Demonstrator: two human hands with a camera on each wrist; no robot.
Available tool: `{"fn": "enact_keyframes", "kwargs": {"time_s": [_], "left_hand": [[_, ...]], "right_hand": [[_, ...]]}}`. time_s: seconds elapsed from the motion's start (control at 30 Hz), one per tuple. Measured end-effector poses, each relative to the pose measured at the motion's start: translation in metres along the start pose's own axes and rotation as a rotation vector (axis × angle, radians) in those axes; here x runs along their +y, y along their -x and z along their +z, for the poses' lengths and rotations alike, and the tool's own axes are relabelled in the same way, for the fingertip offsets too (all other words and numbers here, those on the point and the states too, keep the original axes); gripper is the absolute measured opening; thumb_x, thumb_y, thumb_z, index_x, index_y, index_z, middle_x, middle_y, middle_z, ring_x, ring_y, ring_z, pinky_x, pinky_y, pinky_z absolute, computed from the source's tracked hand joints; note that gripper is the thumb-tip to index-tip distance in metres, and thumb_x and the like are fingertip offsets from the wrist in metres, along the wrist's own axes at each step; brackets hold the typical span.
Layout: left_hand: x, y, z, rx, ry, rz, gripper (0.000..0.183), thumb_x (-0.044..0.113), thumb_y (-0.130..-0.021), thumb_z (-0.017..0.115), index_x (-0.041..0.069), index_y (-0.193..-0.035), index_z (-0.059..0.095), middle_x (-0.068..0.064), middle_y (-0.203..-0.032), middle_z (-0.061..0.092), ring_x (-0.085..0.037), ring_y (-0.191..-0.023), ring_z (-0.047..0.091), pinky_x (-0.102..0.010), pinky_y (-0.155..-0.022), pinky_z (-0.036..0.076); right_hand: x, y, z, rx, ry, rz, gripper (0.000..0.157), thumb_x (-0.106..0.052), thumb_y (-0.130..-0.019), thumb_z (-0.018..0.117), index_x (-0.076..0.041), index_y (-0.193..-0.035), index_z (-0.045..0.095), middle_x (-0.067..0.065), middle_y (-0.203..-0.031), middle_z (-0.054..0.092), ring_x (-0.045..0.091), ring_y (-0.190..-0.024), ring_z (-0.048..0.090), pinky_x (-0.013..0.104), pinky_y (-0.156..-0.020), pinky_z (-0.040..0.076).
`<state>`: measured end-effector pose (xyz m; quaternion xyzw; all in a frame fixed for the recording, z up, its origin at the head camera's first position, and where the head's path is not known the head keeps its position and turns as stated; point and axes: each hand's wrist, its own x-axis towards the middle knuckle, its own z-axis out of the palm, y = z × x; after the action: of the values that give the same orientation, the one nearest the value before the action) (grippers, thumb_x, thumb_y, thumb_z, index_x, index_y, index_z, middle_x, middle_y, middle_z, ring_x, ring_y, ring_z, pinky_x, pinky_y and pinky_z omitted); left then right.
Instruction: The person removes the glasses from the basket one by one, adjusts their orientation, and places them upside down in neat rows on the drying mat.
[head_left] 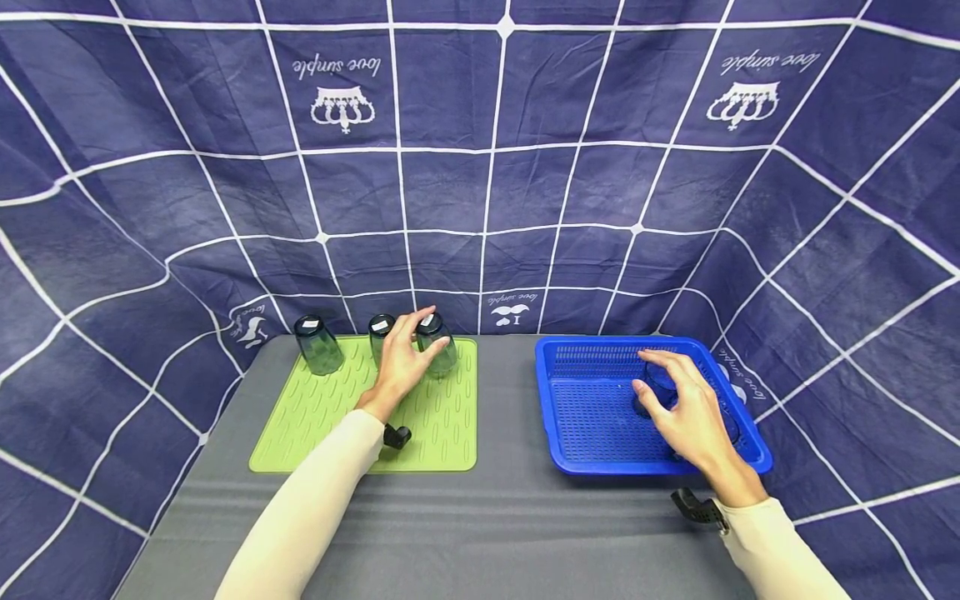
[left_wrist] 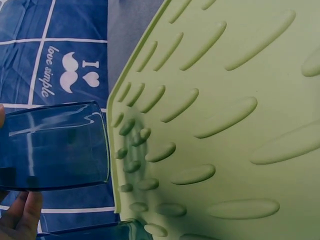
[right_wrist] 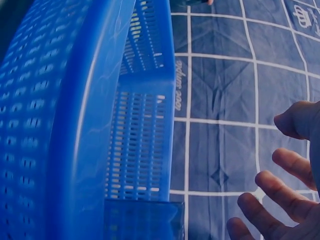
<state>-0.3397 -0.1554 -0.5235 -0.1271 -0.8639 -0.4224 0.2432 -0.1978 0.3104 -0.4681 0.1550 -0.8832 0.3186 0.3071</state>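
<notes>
My left hand (head_left: pixel 405 358) holds a dark tinted drinking glass (head_left: pixel 441 354) upside down at the right end of the green ridged mat (head_left: pixel 442 433), thumb and fingers on its sides. In the left wrist view this glass (left_wrist: pixel 55 145) shows between the fingertips, above its shadow on the mat. Two more upturned glasses stand on the mat: one (head_left: pixel 320 346) at the far left, another (head_left: pixel 381 327) partly behind my left hand. Over the blue basket (head_left: pixel 555 417), my right hand (head_left: pixel 690 412) has its fingers spread and holds nothing. A glass (head_left: pixel 660 379) stands in the basket near its fingertips.
A grey cloth (head_left: pixel 510 417) covers the table between mat and basket. Navy curtain (head_left: pixel 525 192) with white lines hangs behind and along both sides. Another glass rim (head_left: pixel 735 429) shows beside my right hand in the basket. A black strap mount sits on each wrist.
</notes>
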Motion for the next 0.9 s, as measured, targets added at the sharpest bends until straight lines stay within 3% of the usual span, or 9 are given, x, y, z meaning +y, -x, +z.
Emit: {"fn": "enact_keyframes", "kwargs": {"time_s": [0.37,0.63,0.73,0.8,0.9], "left_hand": [[-0.007,-0.002,0.012,-0.023,-0.027,-0.056,0.069,0.025,-0.096,0.099,0.017,-0.159,0.071,-0.019,-0.143,0.076,-0.039,-0.112,0.071,-0.051,-0.101,0.060],[-0.007,-0.004,0.020,-0.038,-0.016,-0.071,0.069,0.024,-0.097,0.098,0.016,-0.160,0.070,-0.019,-0.147,0.075,-0.040,-0.119,0.071,-0.057,-0.108,0.058],[-0.007,-0.004,0.022,-0.047,-0.023,-0.080,0.069,0.024,-0.097,0.098,0.015,-0.160,0.070,-0.020,-0.145,0.074,-0.041,-0.117,0.070,-0.056,-0.107,0.058],[-0.008,-0.005,0.023,-0.049,-0.026,-0.082,0.069,0.024,-0.097,0.098,0.015,-0.160,0.070,-0.020,-0.145,0.074,-0.041,-0.115,0.069,-0.056,-0.106,0.058],[-0.008,-0.005,0.025,-0.048,-0.025,-0.083,0.070,0.023,-0.097,0.098,0.016,-0.160,0.070,-0.019,-0.145,0.075,-0.040,-0.117,0.069,-0.056,-0.108,0.058]], "right_hand": [[0.016,-0.001,-0.006,0.042,0.028,0.021,0.047,-0.001,-0.097,0.087,-0.003,-0.142,0.078,0.021,-0.142,0.077,0.045,-0.137,0.067,-0.002,-0.120,0.026],[0.025,-0.001,-0.007,0.043,0.060,0.059,0.045,-0.004,-0.098,0.086,-0.001,-0.142,0.077,0.024,-0.143,0.075,0.048,-0.139,0.066,0.000,-0.120,0.026],[0.028,0.000,-0.007,0.040,0.079,0.079,0.045,-0.006,-0.099,0.085,-0.002,-0.143,0.077,0.025,-0.144,0.074,0.048,-0.140,0.065,0.013,-0.121,0.036],[0.030,0.000,-0.007,0.037,0.087,0.091,0.046,-0.008,-0.099,0.085,-0.002,-0.143,0.077,0.025,-0.145,0.074,0.048,-0.141,0.064,0.029,-0.122,0.043],[0.034,0.000,-0.006,0.030,0.087,0.104,0.047,-0.008,-0.099,0.085,-0.001,-0.144,0.076,0.027,-0.146,0.073,0.049,-0.141,0.063,0.053,-0.117,0.045]]}}
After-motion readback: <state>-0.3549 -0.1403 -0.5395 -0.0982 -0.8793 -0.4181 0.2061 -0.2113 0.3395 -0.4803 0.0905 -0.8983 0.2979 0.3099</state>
